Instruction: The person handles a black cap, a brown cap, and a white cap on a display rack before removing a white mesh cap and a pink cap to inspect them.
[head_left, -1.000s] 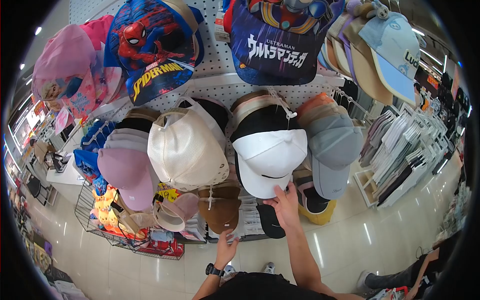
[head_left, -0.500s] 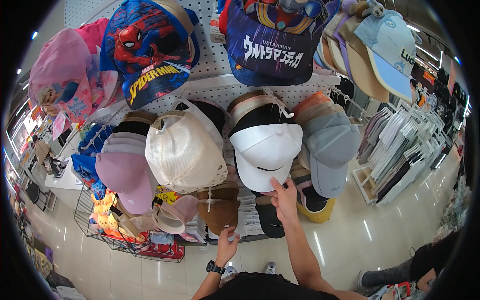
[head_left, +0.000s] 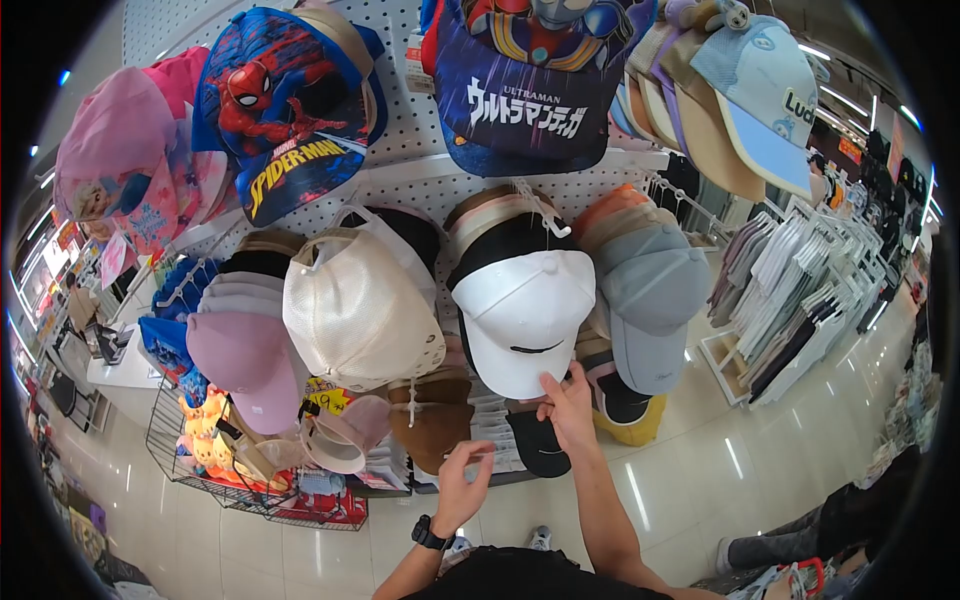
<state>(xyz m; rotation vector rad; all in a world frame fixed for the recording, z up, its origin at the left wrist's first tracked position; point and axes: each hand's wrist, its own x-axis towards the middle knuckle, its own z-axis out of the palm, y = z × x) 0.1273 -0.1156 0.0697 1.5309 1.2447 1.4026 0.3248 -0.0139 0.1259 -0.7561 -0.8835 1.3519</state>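
A white baseball cap (head_left: 525, 310) with a short black line above its brim hangs at the front of a stack of caps. My right hand (head_left: 568, 408) has its thumb and fingers closed on the lower edge of that brim. Lower and to the left, my left hand (head_left: 464, 488) is raised with loosely bent fingers apart and nothing visible in them. A black watch (head_left: 430, 533) is on the left wrist. Behind the left hand are a brown cap (head_left: 432, 430) and a black cap (head_left: 540, 445). A cream cap (head_left: 360, 310) hangs left of the white one, a grey cap (head_left: 655, 285) right of it.
Overhead on the pegboard (head_left: 400, 130) hang a Spider-Man cap (head_left: 290, 110), an Ultraman cap (head_left: 530, 100) and a light blue cap (head_left: 765, 90). At lower left is a wire basket (head_left: 190, 460). A clothes rack (head_left: 800, 290) stands right; a person's leg (head_left: 775, 550) shows lower right.
My left hand has risen slightly and turned, its fingers now pointing right. My right hand stays at the white cap's brim. The whole view has shifted a little.
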